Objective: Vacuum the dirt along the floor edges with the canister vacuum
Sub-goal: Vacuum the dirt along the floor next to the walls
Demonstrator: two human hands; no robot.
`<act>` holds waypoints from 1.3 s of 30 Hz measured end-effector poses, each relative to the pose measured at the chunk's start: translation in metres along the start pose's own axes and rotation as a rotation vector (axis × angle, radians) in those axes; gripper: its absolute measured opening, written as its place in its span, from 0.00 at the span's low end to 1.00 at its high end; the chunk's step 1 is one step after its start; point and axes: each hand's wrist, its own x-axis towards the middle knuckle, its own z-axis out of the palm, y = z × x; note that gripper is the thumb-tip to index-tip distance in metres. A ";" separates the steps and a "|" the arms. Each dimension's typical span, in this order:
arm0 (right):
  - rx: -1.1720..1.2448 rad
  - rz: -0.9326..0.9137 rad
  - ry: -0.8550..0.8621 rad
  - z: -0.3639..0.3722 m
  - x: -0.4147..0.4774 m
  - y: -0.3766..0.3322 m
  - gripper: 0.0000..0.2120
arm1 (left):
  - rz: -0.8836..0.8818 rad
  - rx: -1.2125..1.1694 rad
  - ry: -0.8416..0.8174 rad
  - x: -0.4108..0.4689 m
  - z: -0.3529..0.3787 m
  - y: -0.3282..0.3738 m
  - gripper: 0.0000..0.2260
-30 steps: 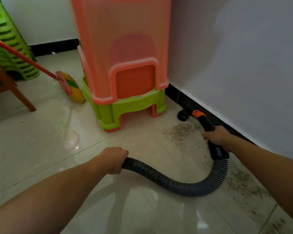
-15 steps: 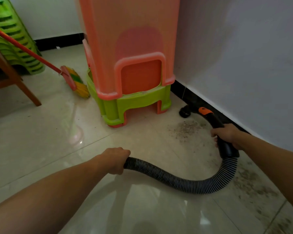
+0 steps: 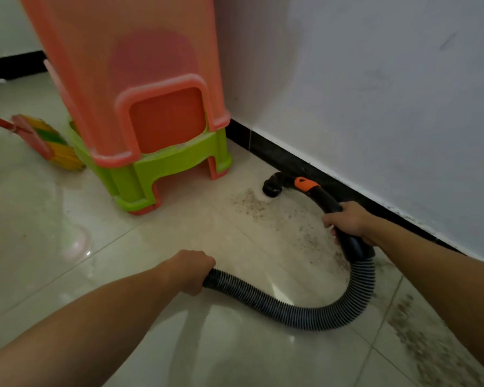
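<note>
- The left grip (image 3: 192,270) is curled tight round the black ribbed flexible vacuum hose (image 3: 291,311), holding that end just above the glossy pale tiled floor (image 3: 67,247).
- The right grip (image 3: 347,222) is closed round the black curved plastic hose handle (image 3: 323,195), behind its orange slider (image 3: 303,184).
- From the handle's rear end the hose loops down and across the floor to the left grip.
- The black round nozzle mouth (image 3: 271,188) at the handle's front faces down at the floor, just beside the black skirting strip (image 3: 263,148) under the white wall (image 3: 375,93).
- A patch of grey-brown gritty dirt (image 3: 249,203) lies just beside the nozzle mouth, on its left.
- A second spread of dirt (image 3: 414,339) runs along the floor at lower right.
- A stack of orange plastic stools (image 3: 140,79) on a lime-green plastic stool (image 3: 151,169) stands in the corner, near the nozzle mouth.
- A red-handled broom with yellow and green bristles (image 3: 51,143) lies to the stack's left.
</note>
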 end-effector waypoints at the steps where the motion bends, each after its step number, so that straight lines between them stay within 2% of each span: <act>1: 0.009 0.003 0.003 0.002 0.000 -0.001 0.14 | -0.011 -0.007 -0.004 -0.005 0.001 -0.005 0.17; 5: 0.013 0.010 -0.107 0.017 -0.003 -0.013 0.17 | -0.057 -0.038 0.015 -0.023 0.000 -0.025 0.16; 9: 0.023 -0.026 -0.004 0.034 0.009 -0.030 0.19 | -0.127 -0.046 0.081 -0.038 -0.010 -0.037 0.13; 12: 0.015 -0.001 -0.136 0.037 0.007 -0.033 0.18 | -0.158 -0.056 0.110 -0.048 -0.017 -0.047 0.12; 13: 0.015 0.000 -0.153 0.038 0.006 -0.033 0.18 | -0.163 -0.058 0.109 -0.050 -0.017 -0.047 0.12; 16: 0.005 -0.035 -0.057 0.047 0.003 -0.028 0.16 | -0.161 -0.042 0.077 -0.052 -0.015 -0.041 0.13; 21: -0.034 -0.047 -0.183 0.052 -0.002 -0.027 0.16 | -0.144 -0.069 0.041 -0.052 -0.012 -0.037 0.13; 23: -0.145 -0.093 -0.048 0.055 0.001 -0.028 0.15 | -0.148 -0.073 0.020 -0.051 -0.011 -0.031 0.13; 26: -0.484 -0.154 0.196 0.051 0.002 -0.027 0.17 | -0.155 -0.131 0.010 -0.046 -0.020 -0.020 0.14; 29: -0.701 -0.155 0.323 0.030 0.002 -0.025 0.17 | -0.114 -0.184 0.021 -0.039 -0.031 -0.001 0.15; 33: -0.857 -0.153 0.421 0.019 0.003 -0.021 0.15 | -0.092 -0.249 0.013 -0.032 -0.042 0.016 0.16; 36: -0.889 -0.253 0.458 0.040 0.001 -0.021 0.12 | -0.083 -0.214 0.012 -0.031 -0.045 0.022 0.16; 39: -0.944 -0.347 0.434 0.065 0.004 -0.030 0.13 | -0.084 -0.193 0.009 -0.033 -0.040 0.026 0.17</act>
